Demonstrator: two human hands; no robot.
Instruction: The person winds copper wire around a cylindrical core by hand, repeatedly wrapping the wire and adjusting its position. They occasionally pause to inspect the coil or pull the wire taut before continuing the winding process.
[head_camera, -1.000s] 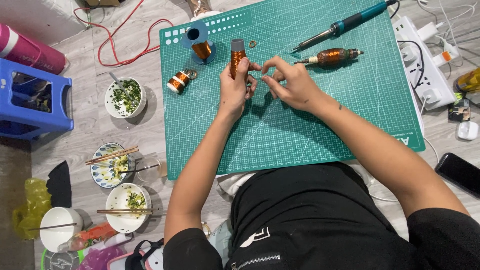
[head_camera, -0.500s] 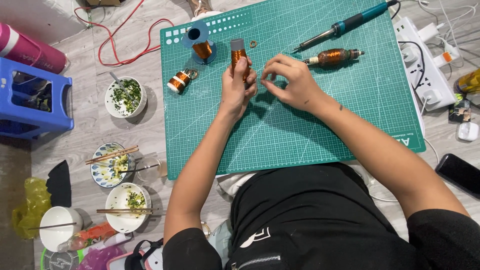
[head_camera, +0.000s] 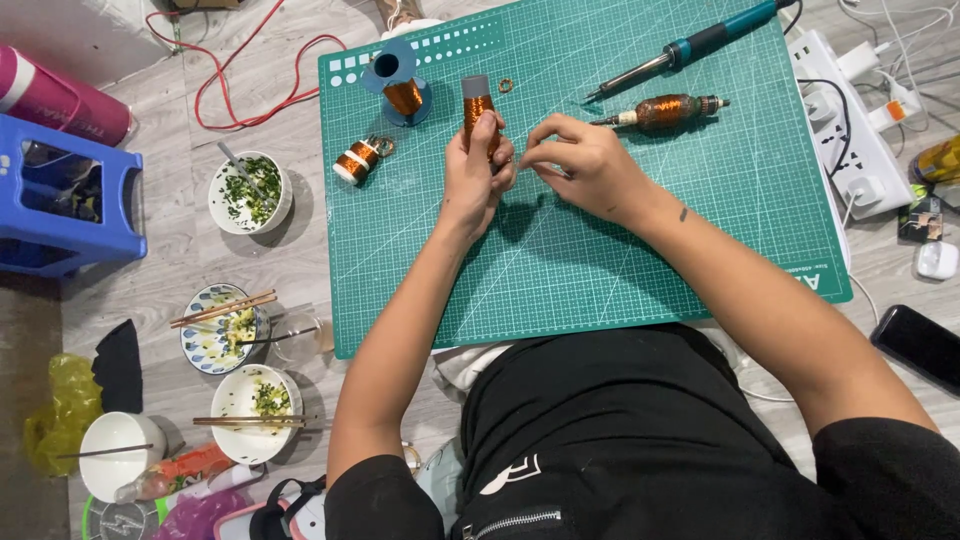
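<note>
My left hand (head_camera: 477, 172) grips a copper wire spool (head_camera: 478, 108) with a grey cap, held upright over the green cutting mat (head_camera: 600, 260). My right hand (head_camera: 583, 163) sits just to its right, fingertips pinched together close to the spool; whether a thin wire runs between them is too fine to tell. A wound motor armature (head_camera: 665, 111) lies on the mat beyond my right hand. A soldering iron (head_camera: 690, 47) with a teal handle lies further back. A blue-flanged copper spool (head_camera: 398, 84) and a small copper spool (head_camera: 358, 160) rest at the mat's left.
A white power strip (head_camera: 850, 120) with plugs lies right of the mat, a black phone (head_camera: 920, 345) nearer me. Left of the mat are bowls with chopsticks (head_camera: 222, 322), a bowl of greens (head_camera: 248, 192), a blue plastic stool (head_camera: 65, 195), a pink bottle (head_camera: 55, 98) and a red cable (head_camera: 250, 85).
My right hand's fingers have drawn slightly away from the spool to the right. The left hand and spool stay nearly still.
</note>
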